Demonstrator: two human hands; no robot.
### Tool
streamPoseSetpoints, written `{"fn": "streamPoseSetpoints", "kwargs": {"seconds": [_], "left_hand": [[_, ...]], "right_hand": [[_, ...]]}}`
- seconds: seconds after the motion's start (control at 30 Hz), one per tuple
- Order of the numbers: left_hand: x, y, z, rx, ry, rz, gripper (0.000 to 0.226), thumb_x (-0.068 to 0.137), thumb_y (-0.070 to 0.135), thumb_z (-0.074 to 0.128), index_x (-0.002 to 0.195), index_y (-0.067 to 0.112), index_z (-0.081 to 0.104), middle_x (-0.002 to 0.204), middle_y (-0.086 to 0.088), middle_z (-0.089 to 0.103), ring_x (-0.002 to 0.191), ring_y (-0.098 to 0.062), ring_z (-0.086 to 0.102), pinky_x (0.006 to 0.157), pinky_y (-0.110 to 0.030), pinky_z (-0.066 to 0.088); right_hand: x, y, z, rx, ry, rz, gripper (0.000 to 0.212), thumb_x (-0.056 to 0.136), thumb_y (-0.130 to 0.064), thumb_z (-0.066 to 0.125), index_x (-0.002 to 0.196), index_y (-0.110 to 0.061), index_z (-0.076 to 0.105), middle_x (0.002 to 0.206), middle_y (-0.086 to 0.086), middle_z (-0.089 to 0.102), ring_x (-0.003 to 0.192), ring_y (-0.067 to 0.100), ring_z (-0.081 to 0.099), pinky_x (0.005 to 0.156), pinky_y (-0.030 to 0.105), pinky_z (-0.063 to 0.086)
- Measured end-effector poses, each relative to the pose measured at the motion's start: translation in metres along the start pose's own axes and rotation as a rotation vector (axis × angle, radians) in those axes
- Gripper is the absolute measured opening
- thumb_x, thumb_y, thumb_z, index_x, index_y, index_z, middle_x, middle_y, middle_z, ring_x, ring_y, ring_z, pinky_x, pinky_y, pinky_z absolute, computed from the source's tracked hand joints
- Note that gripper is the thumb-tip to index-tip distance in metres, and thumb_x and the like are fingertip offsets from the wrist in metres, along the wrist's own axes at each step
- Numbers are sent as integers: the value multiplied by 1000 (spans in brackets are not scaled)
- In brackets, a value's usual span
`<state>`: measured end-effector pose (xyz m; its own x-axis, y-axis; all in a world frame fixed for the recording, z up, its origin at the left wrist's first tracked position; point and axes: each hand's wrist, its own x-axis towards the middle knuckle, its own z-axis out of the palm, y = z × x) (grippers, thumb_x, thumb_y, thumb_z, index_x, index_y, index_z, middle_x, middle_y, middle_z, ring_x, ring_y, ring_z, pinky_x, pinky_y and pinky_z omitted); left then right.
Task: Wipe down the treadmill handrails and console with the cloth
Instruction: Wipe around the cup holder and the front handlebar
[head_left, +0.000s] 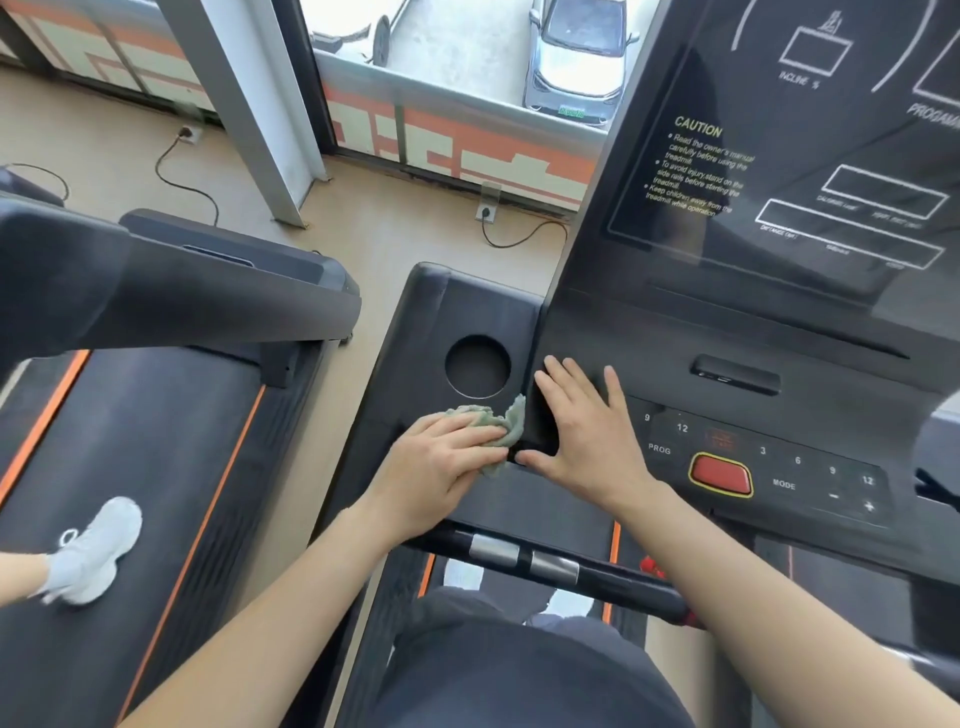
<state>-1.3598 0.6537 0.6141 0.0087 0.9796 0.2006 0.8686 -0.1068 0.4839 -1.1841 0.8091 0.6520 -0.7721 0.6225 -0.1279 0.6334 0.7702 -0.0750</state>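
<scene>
A crumpled grey-green cloth (501, 423) lies on the left wing of the black treadmill console (727, 332), just below a round cup holder (478, 365). My left hand (436, 467) lies on top of the cloth with the fingers bent over it, pressing it against the console. My right hand (587, 436) rests flat with spread fingers on the console beside the cloth, left of the button panel. A black front handrail (613, 577) with two silver sensor plates crosses below both hands.
A red stop button (721, 474) and speed and incline keys sit to the right of my right hand. The dark display panel (810, 156) rises above. A second treadmill (156, 415) stands on the left with another person's white shoe (93, 551) on its belt. Power cables run across the floor by the window.
</scene>
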Motion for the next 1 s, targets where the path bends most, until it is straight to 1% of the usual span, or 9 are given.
{"fn": "streamPoseSetpoints", "kwargs": {"seconds": [0.2,0.3,0.43,0.57,0.67,0.73,0.8,0.9,1.0], "left_hand": [[-30,-8,-1,102,133,-120,36,99,17,52,128,24,71,145,2,59,136,-23,54,109,-41,43],[-35,-21,-9,156,232,-289,37,97,15,57,131,21,69,147,-2,58,136,-25,54,107,-47,46],[-39,-18,-12,147,271,-426,37,100,20,51,133,20,68,147,-3,58,137,-28,52,107,-44,47],[-50,1,6,105,219,-248,30,98,13,59,124,12,73,140,-6,63,133,-28,57,108,-46,48],[-73,12,11,91,135,-128,27,99,18,56,118,13,76,129,-2,71,122,-25,65,97,-45,54],[-86,19,11,76,117,-136,27,100,19,57,119,14,75,126,0,72,120,-25,66,95,-43,54],[-94,26,9,36,99,-170,34,97,15,61,130,14,69,135,1,67,127,-23,61,102,-39,50],[-101,39,6,-132,75,-222,47,90,6,64,136,8,61,142,0,61,135,-18,54,112,-36,43],[-106,45,3,-271,182,-319,36,79,-8,71,110,7,62,123,-1,59,118,-16,57,97,-38,51]], "right_hand": [[-15,-23,16,83,87,-21,84,75,-41,80,148,-17,44,160,7,36,150,31,26,121,55,19],[-18,-22,21,67,105,-17,79,78,-40,79,147,-18,46,162,5,32,152,29,24,120,55,22],[-18,-17,20,54,108,-27,79,79,-46,79,147,-22,48,162,1,33,151,25,25,119,57,20],[-18,-19,22,68,115,-22,78,79,-44,79,146,-21,49,161,3,34,151,27,26,118,58,20],[-21,-23,25,142,168,-6,67,78,-31,82,139,-18,57,155,6,43,146,29,34,116,56,22],[-30,-30,29,245,287,-51,51,76,-19,82,125,-17,67,138,3,60,130,29,50,107,49,35],[-44,-44,36,426,328,-146,37,77,-12,78,114,-15,71,120,-1,68,112,26,58,94,46,46],[-68,-74,42,682,104,-248,41,82,-14,72,122,-16,67,125,-4,66,111,20,59,97,40,49],[-80,-92,55,762,-107,-276,64,83,-15,73,143,-24,52,140,-7,58,123,14,52,105,30,42]]}}
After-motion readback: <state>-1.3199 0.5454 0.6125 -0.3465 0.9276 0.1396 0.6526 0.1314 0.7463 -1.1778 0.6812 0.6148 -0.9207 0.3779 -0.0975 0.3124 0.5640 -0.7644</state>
